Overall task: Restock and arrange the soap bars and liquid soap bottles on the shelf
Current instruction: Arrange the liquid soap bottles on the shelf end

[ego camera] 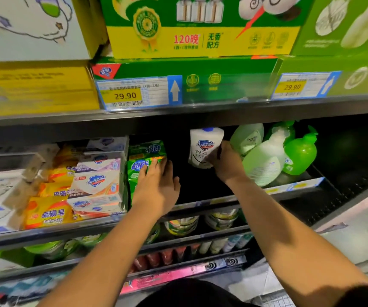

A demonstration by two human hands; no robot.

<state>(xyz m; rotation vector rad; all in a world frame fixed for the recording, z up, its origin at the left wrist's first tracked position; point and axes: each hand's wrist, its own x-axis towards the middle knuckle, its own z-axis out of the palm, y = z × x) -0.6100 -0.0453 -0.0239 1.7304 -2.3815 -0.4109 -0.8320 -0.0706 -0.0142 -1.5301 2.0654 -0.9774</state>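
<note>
Left hand (156,187): lies flat on the green soap pack (144,168), with straight fingers (154,163) close together, pressed on the pack and not curled round it.
Right hand (226,165): holds the white soap bottle (204,144) low down, with fingers clamped round its bottom part.
White soap bottle: in the dark gap in the middle of the shelf (200,203), between the green soap pack and the pale green bottles (264,161); tipped a little, blue cap on top; cannot tell if it stands on the shelf or hangs just above it.
Green soap pack: at the left edge of the gap, with one more green pack on top and behind.
White soap boxes (98,180): in a pile just left of the green soap pack, touching it.
Yellow soap bars (47,212): left of the white soap boxes, near the front of the shelf.
Pale green bottles: just right of the right hand, leaning over to the left.
Bright green pump bottle (300,155): right of the pale green bottles, touching them.
Price tags (132,94): on the edge of the shelf above, marked 29.90.
Big boxes (200,41): green and yellow, on the shelf above.
Round tubs (181,227): on the shelf below, blurry.
</note>
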